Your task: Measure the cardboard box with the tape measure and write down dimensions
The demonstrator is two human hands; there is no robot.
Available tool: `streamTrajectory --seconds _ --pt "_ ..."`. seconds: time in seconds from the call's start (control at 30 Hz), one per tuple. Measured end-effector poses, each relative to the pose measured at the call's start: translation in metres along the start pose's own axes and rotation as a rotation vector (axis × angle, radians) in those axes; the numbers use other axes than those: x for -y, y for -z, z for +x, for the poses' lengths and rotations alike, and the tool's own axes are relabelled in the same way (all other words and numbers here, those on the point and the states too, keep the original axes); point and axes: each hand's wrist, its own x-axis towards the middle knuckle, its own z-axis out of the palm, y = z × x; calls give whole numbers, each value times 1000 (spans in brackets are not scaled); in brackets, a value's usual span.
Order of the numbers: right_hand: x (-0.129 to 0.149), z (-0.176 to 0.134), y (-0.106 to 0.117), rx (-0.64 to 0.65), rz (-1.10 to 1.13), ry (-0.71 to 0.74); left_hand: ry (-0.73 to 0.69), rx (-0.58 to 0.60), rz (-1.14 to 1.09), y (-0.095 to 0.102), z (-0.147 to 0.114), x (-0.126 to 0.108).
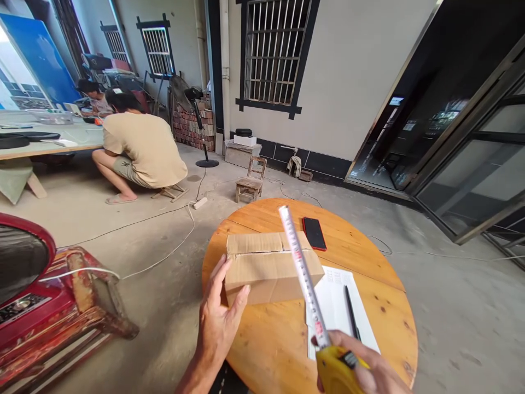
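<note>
clasping the tape (340, 372) in the right grip (367, 358), leaving its blade (302, 277) free, and resting the left grip (219, 317), unclosed, at the left end of the box (262, 282) on the bench (266, 345), perhaps for steadying.

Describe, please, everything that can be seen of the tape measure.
The tape measure has a yellow, plastic-looking case with a black part, held in the right hand. Its whitish blade, with dark and red markings, is extended, slanting across the view of the cardboard box. Whether blade and box touch is unclear.

Home courtyard workspace, seemingly — barred window (273, 52), stacked bricks (185, 128), concrete floor (159, 306).
</note>
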Motion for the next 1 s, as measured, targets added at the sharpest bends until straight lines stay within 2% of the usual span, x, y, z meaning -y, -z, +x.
streamTrajectory --seconds 0.1,0.17,0.2,0.27,0.33,0.43,0.57,0.63,0.7,0.77,0.83,0.93,1.0 --pt "11 3 3 -347 202 31 138 32 -65 -3 -5 9" --pt "18 16 5 -457 260 126 198 99 -60 -4 -7 16" --pt "20 24 6 -458 273 169 217 138 -40 -5 -8 19" --pt "24 38 6 -391 295 227 244 189 0 -4 -7 23" --pt "30 48 4 -310 324 262 256 177 35 0 -3 23" --pt "47 56 0 -284 380 290 223 154 117 17 7 17" --pt "80 76 5 -252 440 189 123 152 246 38 18 5" --pt "92 89 9 -246 448 127 108 158 297 40 19 1" --pt "99 94 7 -263 450 125 75 165 311 38 17 0" --pt "98 88 -1 -233 442 155 -7 157 294 36 12 1" --pt "91 71 -15 -117 433 134 -102 170 274 35 7 3" --pt "73 38 -41 80 499 -76 -168 227 265 39 2 7" --pt "61 22 -58 113 621 -253 -170 248 266 41 1 10"
